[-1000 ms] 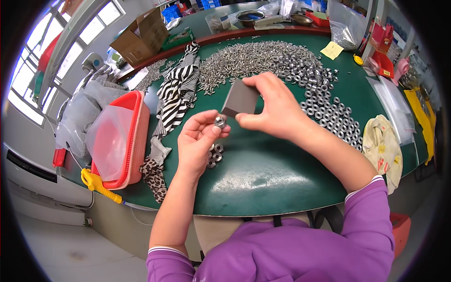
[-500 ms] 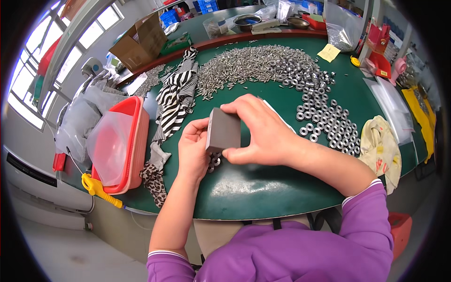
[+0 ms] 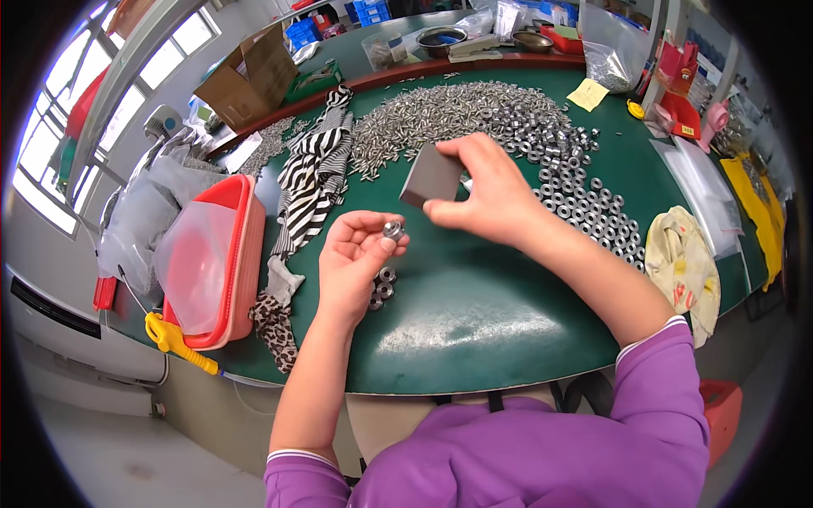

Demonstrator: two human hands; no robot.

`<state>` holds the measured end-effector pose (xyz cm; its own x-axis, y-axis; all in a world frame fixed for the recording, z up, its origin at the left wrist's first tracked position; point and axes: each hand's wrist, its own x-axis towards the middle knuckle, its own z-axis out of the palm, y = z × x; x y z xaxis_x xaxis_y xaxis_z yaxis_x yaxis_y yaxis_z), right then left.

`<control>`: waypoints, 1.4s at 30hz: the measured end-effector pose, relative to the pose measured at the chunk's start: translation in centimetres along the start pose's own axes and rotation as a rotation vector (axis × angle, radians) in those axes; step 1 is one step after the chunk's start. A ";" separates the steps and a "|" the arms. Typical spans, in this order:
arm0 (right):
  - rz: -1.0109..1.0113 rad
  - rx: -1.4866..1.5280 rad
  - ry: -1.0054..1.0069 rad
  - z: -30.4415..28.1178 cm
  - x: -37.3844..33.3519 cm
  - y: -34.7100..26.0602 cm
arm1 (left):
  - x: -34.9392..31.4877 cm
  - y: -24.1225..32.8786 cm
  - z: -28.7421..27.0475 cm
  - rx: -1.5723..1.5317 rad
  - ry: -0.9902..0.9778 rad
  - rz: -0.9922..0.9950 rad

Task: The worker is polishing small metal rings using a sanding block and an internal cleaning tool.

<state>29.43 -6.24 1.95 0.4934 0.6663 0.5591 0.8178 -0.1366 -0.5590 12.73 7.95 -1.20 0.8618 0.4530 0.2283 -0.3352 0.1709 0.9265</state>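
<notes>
You are sitting at a curved green worktable [image 3: 508, 313], and most of the work is lying ahead of you: a wide heap of small silver screws [image 3: 440, 114] is spreading across its far side, and a loose field of steel nuts [image 3: 593, 207] is trailing from that heap down toward your right forearm. Neither pile is looking much reduced. To your left, a striped cloth [image 3: 309, 182] is running across the table beside a red plastic tray [image 3: 229, 254] with a clear bag in it.

Your right hand [image 3: 495, 199] is pinching a flat grey block [image 3: 430, 176] by its edge, fingers closed around it, lifting it above the table just beyond your left hand. Your left hand [image 3: 356, 258] is cupping palm-up, fingers narrowly curled, thumb and forefinger gripping one small metal piece [image 3: 392, 229] at the fingertips.

Just below that hand, a small cluster of similar pieces [image 3: 383, 288] is resting on the table, touching one another. Judging by that handful against the heaps, you are only at the beginning.
</notes>
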 end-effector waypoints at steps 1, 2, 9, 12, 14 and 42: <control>0.097 0.059 -0.020 -0.4 0.3 -0.2 | 0.1 0.0 -0.1 -0.022 -0.002 -0.018; 0.163 0.100 -0.033 -0.6 0.4 -0.4 | 0.0 0.1 -0.1 -0.074 0.006 -0.036; 0.029 0.136 -0.092 0.2 -0.3 -1.2 | 0.2 -0.8 -1.0 -0.093 0.070 -0.036; -0.151 0.226 -0.184 0.4 -1.0 -2.6 | 0.4 -0.8 -0.7 -0.044 0.131 0.045; -0.263 0.211 -0.174 0.6 -1.8 -3.6 | 0.3 -0.3 -0.2 -0.029 0.132 0.047; -0.010 -0.092 -0.126 0.6 -0.9 -2.1 | -0.2 -1.0 0.1 0.578 0.086 0.371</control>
<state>27.06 -6.15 2.26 0.4487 0.7541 0.4797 0.8492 -0.1924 -0.4918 12.92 7.60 -2.16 0.6884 0.4631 0.5582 -0.3244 -0.4918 0.8080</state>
